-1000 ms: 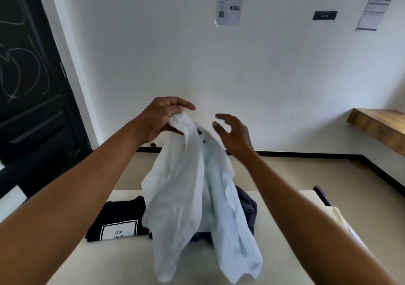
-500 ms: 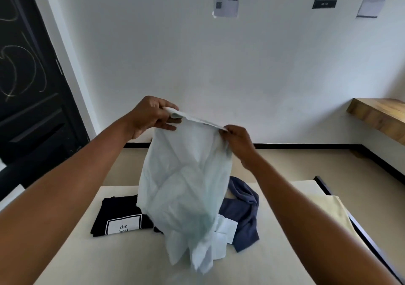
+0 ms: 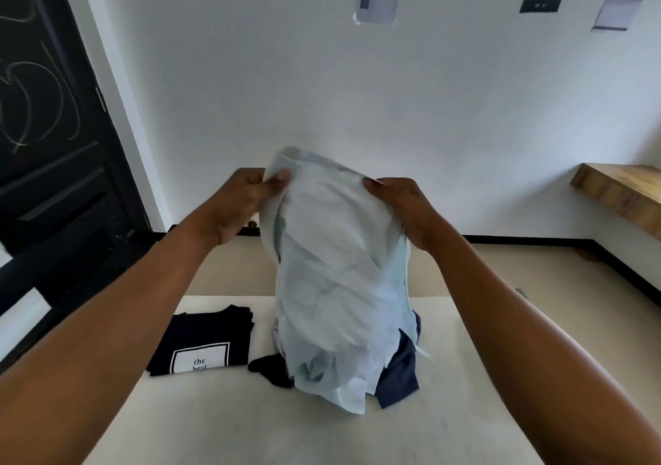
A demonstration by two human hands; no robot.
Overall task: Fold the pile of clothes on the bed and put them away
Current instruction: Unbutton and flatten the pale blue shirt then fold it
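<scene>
A cream-covered bed (image 3: 250, 429) carries a folded black printed T-shirt (image 3: 202, 344) and a crumpled navy garment (image 3: 398, 375). Above them hangs a pale blue cotton shirt (image 3: 336, 285), its top edge pinched by the left hand (image 3: 243, 203) and right hand (image 3: 400, 207).

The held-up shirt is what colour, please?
The shirt is pale blue, best seen in the head view.
</scene>
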